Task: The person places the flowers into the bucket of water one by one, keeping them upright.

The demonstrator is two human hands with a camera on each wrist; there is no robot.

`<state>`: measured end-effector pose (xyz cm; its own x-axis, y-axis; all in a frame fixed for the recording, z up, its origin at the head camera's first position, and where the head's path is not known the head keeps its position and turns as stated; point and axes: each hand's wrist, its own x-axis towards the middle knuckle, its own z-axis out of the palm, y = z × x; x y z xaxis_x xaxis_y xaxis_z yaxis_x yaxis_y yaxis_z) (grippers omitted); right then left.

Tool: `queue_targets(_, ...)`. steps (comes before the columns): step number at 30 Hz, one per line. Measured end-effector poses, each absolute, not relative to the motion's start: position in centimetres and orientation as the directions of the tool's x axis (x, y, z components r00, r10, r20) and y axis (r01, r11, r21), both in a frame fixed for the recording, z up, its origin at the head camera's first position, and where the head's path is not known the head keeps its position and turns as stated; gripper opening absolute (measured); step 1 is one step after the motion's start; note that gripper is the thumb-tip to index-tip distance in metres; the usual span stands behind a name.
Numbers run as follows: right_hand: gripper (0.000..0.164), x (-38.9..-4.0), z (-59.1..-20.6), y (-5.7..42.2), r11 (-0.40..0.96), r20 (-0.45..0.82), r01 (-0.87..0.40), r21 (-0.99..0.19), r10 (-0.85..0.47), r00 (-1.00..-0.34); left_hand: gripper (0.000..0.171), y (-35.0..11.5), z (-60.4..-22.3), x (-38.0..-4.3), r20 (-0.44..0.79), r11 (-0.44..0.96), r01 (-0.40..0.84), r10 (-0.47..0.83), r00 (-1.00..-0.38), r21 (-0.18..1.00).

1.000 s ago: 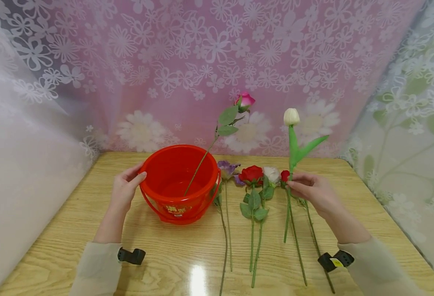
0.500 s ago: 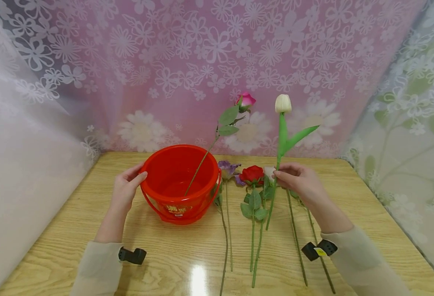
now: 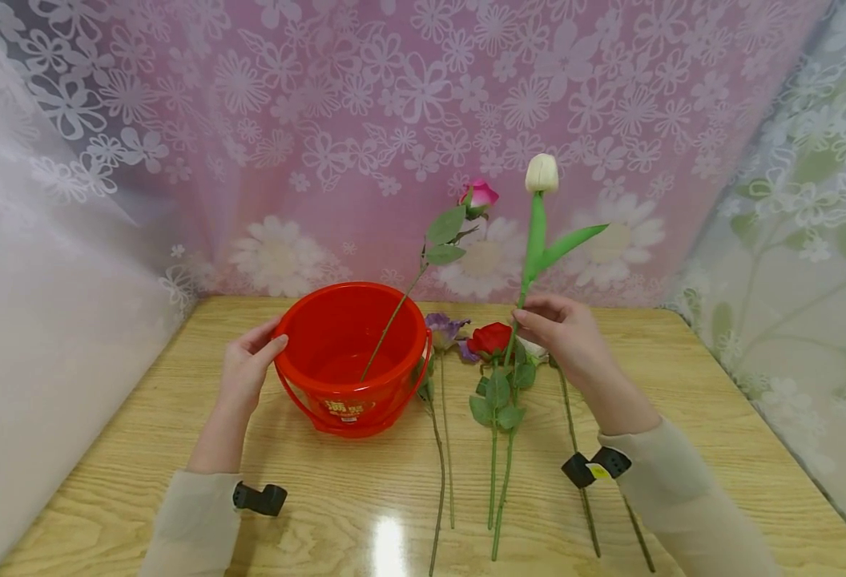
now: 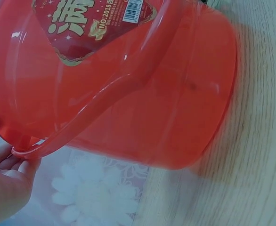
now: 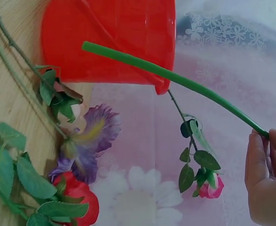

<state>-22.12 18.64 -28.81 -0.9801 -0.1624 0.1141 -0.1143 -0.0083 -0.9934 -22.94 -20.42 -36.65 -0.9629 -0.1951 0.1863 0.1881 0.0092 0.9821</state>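
Note:
My left hand [image 3: 246, 365] grips the rim of a red plastic bucket [image 3: 354, 405] at its left side, thumb over the edge where the handle joins. A pink rose [image 3: 479, 195] leans in the bucket, its bloom high beyond the right rim. Between thumb and fingers, my right hand [image 3: 563, 332] pinches the green stem of a white tulip [image 3: 541, 173], raised upright above the flowers on the table. In the right wrist view the tulip's stem [image 5: 175, 77] slants across the bucket, its lower end free in the air.
Right of the bucket lie a purple iris [image 3: 445, 328], a red rose [image 3: 490, 340] and a white flower [image 3: 533, 351], stems towards me on the wooden table [image 3: 322, 497]. More stems lie under my right forearm. A pink floral curtain [image 3: 365, 160] hangs behind.
My right hand has moved left and up with the white tulip, from above the right-hand stems to beside the red rose. The left hand and bucket stay put.

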Motion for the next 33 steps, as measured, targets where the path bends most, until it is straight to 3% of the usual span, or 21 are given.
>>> queue_targets(12, 0.017, -22.7, -26.7, 16.6, -0.128, 0.186, -0.169, -0.977, -0.138, -0.973, 0.044, -20.4, -36.6, -22.9, 0.198, -0.004, 0.201, -0.173, -0.965, 0.979)
queue_targets(25, 0.005, -23.6, -24.4, 13.6, -0.345, 0.257, -0.218, -0.913, -0.072, -0.964, 0.043, -20.4, -36.6, -22.8, 0.226, -0.052, 0.237, -0.167, -0.96, 0.97)
queue_targets(33, 0.005, -24.2, -24.1, 11.3, -0.378, 0.269, -0.22, -0.899, -0.08, -0.96, 0.045, -20.5, -36.7, -22.9, 0.249, -0.081, 0.261, -0.135, -0.959, 0.962)
